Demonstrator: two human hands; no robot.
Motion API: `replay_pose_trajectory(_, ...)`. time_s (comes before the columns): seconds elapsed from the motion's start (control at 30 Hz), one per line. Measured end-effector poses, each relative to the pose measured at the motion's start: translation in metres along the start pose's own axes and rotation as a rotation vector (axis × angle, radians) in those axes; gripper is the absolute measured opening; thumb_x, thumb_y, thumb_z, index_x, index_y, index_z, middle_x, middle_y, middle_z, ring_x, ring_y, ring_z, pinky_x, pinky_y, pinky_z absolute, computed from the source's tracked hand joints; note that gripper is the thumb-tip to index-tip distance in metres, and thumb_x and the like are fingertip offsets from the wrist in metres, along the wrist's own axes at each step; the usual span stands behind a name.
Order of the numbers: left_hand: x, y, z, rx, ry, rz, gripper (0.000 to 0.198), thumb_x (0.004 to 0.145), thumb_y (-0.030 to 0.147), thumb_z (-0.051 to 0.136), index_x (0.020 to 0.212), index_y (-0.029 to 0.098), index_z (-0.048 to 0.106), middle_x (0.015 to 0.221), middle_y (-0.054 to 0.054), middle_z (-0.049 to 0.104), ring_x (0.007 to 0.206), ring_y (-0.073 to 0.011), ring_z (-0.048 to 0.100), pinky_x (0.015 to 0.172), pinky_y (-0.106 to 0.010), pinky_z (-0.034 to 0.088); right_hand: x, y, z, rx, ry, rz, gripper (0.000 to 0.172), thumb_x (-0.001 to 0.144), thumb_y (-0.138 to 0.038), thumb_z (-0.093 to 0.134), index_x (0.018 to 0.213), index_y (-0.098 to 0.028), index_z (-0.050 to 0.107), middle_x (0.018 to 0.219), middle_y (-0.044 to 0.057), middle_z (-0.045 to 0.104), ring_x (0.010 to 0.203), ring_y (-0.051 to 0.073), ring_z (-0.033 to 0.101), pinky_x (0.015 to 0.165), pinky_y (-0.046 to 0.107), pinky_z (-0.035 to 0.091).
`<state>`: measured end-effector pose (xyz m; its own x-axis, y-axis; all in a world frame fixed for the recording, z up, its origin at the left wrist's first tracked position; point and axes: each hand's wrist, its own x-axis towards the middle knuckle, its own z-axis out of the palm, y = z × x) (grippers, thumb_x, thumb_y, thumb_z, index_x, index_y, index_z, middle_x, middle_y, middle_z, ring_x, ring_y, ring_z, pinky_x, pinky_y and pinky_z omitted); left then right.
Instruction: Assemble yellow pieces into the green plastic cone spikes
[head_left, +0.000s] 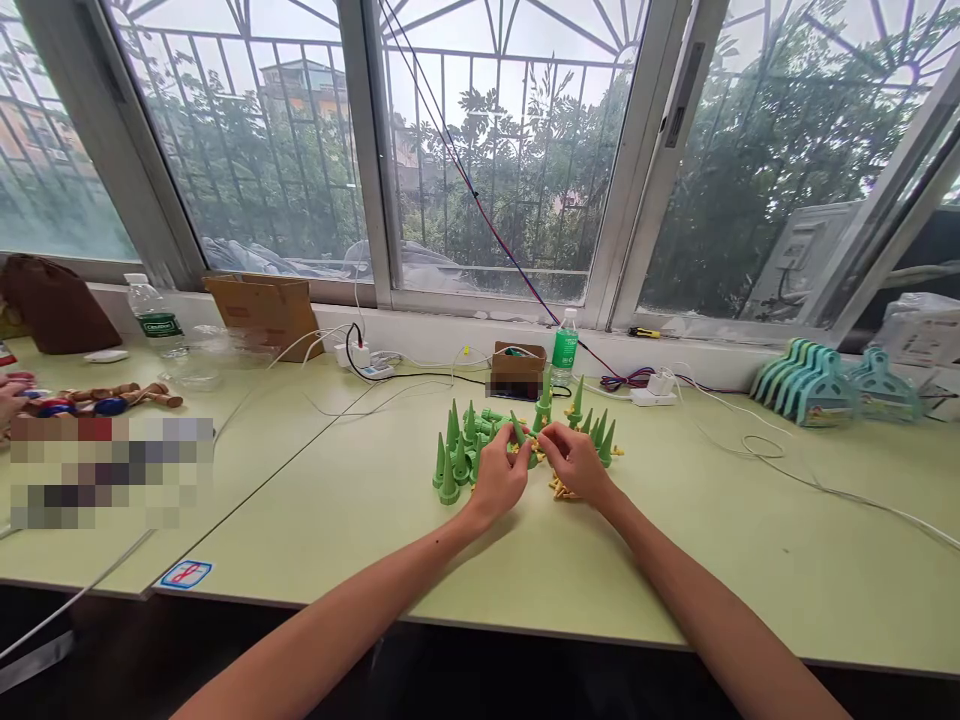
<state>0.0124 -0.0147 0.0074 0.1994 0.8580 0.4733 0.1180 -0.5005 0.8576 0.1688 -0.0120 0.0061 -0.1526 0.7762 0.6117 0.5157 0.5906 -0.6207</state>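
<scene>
My left hand (501, 470) is closed around a green cone-shaped plastic spike (517, 428), whose tip points up and a little left. Right beside it, my right hand (576, 462) pinches at the spike's side; whatever small piece its fingertips hold is hidden. Upright green spikes (448, 475) stand in a cluster left of my hands. More upright spikes (602, 440) are at the right, behind my right hand. Small yellow plastic pieces (564, 490) lie in a pile below my right hand. Green cylindrical parts (491, 415) lie behind my left hand.
Behind the work stand a small cardboard box (519, 368) and a green-labelled bottle (565, 345). Cables and a power strip (652, 397) run along the wall. Teal plastic items (806, 385) sit at the right. Another person's hand (13, 395) is near wooden toys (109, 402) at the far left.
</scene>
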Motion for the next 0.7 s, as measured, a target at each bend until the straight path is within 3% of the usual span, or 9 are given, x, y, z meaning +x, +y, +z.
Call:
replay_pose_trajectory(0.3, -0.0005, -0.001, 0.0, -0.008, -0.025, -0.006, 0.023, 0.09, 0.041, 0.051, 0.097, 0.019, 0.052, 0.081, 0.001, 0.055, 0.039, -0.0025, 0.038, 0.038, -0.019, 0.025, 0.0011, -0.0004, 0.0005, -0.036, 0.02, 0.025, 0.037, 0.094, -0.046, 0.046, 0.068, -0.019, 0.049, 0.053, -0.004, 0.042, 0.048, 0.01, 0.033, 0.048, 0.025, 0.027)
replay_pose_trajectory(0.7, -0.0021, 0.0013, 0.0005, -0.001, -0.049, 0.011, 0.024, 0.091, 0.041, 0.05, 0.097, 0.018, 0.051, 0.074, 0.004, 0.046, 0.039, -0.0019, 0.034, 0.038, -0.019, 0.024, 0.0016, 0.0044, 0.0016, -0.101, 0.024, 0.004, 0.048, 0.097, -0.047, 0.04, 0.058, -0.019, 0.032, 0.054, -0.005, 0.029, 0.051, 0.009, 0.024, 0.05, 0.026, 0.022)
